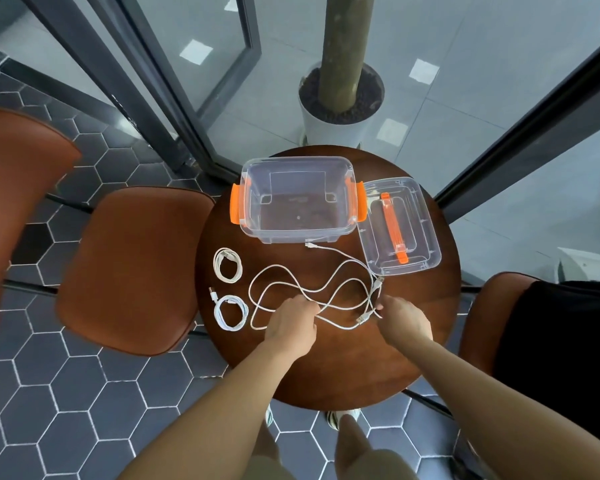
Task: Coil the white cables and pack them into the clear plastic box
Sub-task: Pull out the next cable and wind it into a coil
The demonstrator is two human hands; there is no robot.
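Observation:
A clear plastic box (257, 223) with orange latches stands open and empty at the back of the round wooden table (329, 368). Its clear lid (420, 233) with an orange handle lies to the right of it. Two coiled white cables lie at the table's left: one (227, 264) farther back, the other (231, 312) nearer to me. A loose white cable (329, 285) sprawls in loops across the middle. My left hand (293, 322) grips a strand of it. My right hand (404, 318) pinches the cable near its plug ends.
Two brown chairs, one (132, 268) against the table and one (18, 188) farther out, stand to the left, another chair (492, 313) with a black item on it to the right. A white plant pot (336, 126) stands behind the table, by the glass walls. My feet show below the table's near edge.

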